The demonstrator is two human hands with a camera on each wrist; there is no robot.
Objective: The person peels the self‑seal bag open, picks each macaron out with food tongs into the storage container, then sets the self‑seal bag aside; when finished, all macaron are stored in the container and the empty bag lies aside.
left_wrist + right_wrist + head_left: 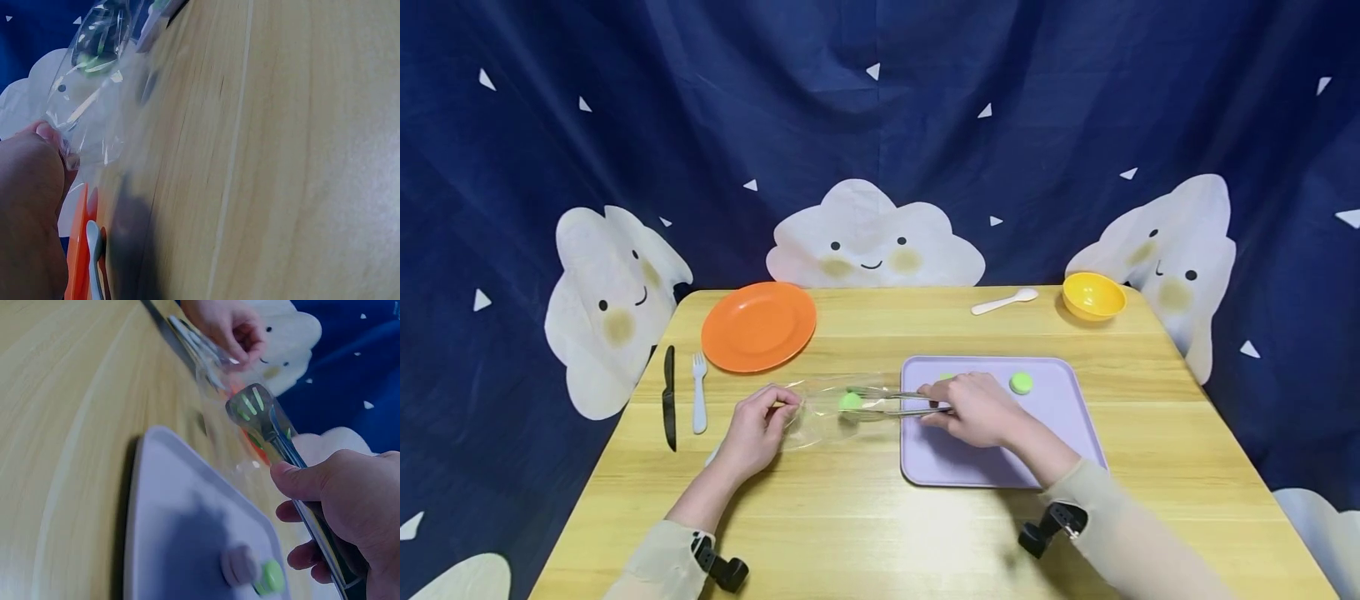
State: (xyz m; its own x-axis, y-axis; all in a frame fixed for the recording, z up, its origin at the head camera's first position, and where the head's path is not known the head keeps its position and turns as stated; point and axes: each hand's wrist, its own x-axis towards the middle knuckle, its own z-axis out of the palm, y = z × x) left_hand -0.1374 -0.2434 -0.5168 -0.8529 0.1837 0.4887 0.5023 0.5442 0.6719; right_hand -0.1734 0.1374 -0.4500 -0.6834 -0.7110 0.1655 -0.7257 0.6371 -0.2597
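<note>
My left hand point(756, 429) pinches one end of a clear plastic bag point(812, 425) between thumb and fingers, left of the purple tray. In my right hand point(977, 408) is a pair of metal tongs point(284, 447) with slotted heads, pointing left beyond the tray's edge. Their heads are inside the bag, around a small green round piece point(850, 402) that shows through the slots in the right wrist view. On the purple tray point(1000, 475) lie another green round piece point(1021, 383), one partly hidden behind my right hand, and a pale round piece point(240, 565).
An orange plate point(758, 327) stands at the back left, near a black knife point(669, 398) and a pale fork point(699, 393). At the back right are a white spoon point(1004, 302) and a yellow bowl point(1093, 297). Another spoon point(94, 250) shows beside the left hand.
</note>
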